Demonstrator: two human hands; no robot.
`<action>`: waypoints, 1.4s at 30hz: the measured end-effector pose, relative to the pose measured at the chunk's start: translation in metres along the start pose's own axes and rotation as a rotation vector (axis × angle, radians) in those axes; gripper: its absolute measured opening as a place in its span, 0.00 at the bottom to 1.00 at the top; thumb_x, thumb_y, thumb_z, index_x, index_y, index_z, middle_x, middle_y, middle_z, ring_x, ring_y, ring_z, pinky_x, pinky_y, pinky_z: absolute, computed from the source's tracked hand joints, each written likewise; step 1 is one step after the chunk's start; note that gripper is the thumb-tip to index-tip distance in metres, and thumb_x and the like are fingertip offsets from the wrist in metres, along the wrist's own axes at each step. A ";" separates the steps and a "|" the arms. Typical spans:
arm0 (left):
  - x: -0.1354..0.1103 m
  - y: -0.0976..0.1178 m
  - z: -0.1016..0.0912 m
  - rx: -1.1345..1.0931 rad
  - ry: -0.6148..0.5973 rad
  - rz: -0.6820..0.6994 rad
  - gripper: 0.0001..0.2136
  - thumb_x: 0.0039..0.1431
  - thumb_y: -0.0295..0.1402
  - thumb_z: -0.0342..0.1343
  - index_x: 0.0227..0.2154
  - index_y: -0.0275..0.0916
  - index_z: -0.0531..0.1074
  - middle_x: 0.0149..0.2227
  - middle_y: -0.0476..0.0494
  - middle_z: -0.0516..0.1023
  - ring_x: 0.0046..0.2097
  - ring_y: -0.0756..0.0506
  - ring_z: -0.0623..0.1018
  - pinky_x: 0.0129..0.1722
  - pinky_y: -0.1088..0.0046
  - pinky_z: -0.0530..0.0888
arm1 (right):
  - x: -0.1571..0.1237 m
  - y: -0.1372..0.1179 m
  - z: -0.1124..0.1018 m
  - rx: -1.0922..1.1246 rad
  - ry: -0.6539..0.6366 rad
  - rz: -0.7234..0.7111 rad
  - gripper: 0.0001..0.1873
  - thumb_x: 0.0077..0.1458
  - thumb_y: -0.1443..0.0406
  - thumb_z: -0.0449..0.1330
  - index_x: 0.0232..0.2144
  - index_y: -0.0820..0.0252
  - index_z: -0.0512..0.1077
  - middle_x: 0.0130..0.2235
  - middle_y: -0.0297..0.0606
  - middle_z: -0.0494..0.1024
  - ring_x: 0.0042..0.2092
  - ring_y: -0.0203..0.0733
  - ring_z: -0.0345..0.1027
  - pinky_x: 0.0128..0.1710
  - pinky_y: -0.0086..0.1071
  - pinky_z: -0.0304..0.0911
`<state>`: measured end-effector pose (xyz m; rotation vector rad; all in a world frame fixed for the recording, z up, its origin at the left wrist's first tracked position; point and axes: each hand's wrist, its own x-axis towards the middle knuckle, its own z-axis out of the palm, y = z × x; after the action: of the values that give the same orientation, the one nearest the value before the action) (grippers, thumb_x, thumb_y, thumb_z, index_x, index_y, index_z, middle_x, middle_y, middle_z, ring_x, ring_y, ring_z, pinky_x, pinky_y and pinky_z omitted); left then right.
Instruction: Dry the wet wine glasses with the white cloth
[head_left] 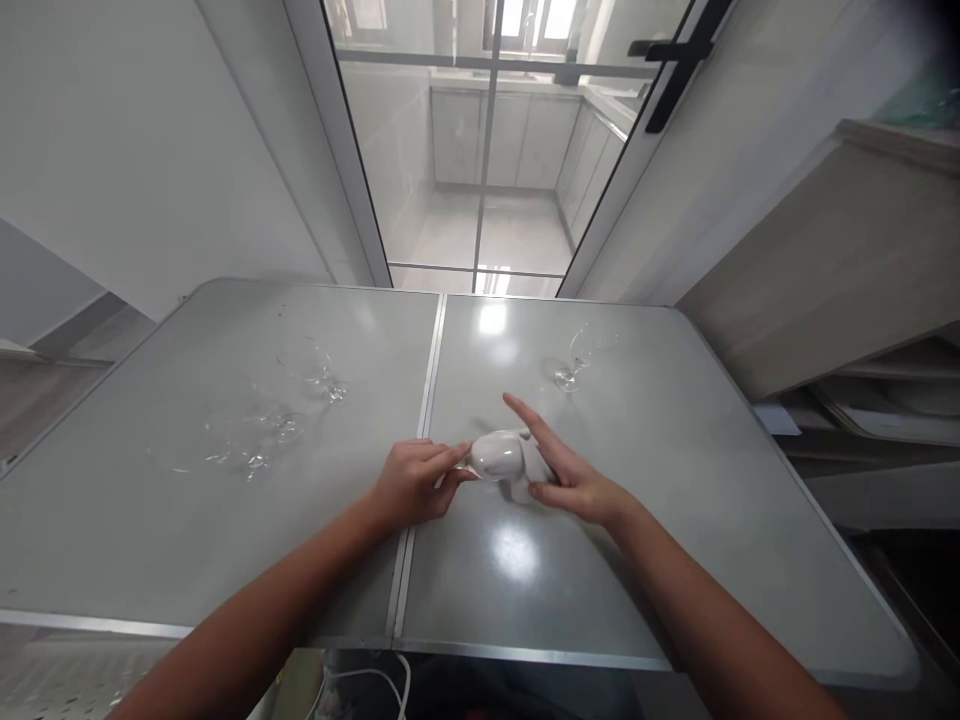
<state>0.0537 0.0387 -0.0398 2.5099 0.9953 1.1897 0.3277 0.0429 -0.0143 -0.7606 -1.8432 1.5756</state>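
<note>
On your far left, clear glasses lie on the grey table: two down on their sides near the left half's middle, and one just behind them, its foot toward the centre seam. All three are well apart from your hands.

Your left hand sits right at the seam that splits the table in two. Its fingers are drawn together in a pinch on the near end of a glass, which looks whitish, with something pale in or around its bowl; what that is cannot be told. The glass lies on its side on the right half of the table, just past the seam, between your two hands.

Your right hand comes at it from the other side. Its fingers are spread, the forefinger stretched out straight above the bowl and pointing away from you, the thumb low at the bowl's near side. The palm touches or nearly touches the bowl; which, you cannot tell from here.

Farther right and back, one more glass lies tilted on the table, apart from everything. Behind the table stands a glass door.
</note>
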 end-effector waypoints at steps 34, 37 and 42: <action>0.004 -0.007 -0.003 -0.267 -0.165 -0.316 0.12 0.62 0.39 0.62 0.39 0.35 0.81 0.22 0.48 0.76 0.22 0.53 0.70 0.24 0.78 0.66 | 0.008 0.003 0.011 0.234 0.287 0.035 0.50 0.47 0.74 0.56 0.71 0.51 0.49 0.35 0.32 0.72 0.30 0.38 0.65 0.30 0.30 0.63; -0.006 -0.007 0.008 0.091 0.033 -0.007 0.12 0.62 0.32 0.62 0.48 0.38 0.78 0.22 0.49 0.77 0.23 0.52 0.71 0.27 0.77 0.67 | 0.013 0.002 0.010 0.444 0.400 0.137 0.57 0.41 0.76 0.56 0.72 0.48 0.43 0.32 0.30 0.70 0.28 0.36 0.62 0.26 0.26 0.58; -0.006 -0.010 0.007 -0.016 -0.066 -0.086 0.11 0.63 0.35 0.61 0.45 0.37 0.80 0.23 0.47 0.78 0.23 0.52 0.70 0.26 0.77 0.67 | 0.012 -0.005 0.018 0.315 0.291 0.196 0.56 0.44 0.76 0.56 0.72 0.45 0.43 0.34 0.31 0.70 0.29 0.36 0.61 0.29 0.27 0.60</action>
<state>0.0509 0.0429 -0.0524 2.4509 1.0608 1.0792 0.3057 0.0394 -0.0110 -0.9850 -1.3075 1.7194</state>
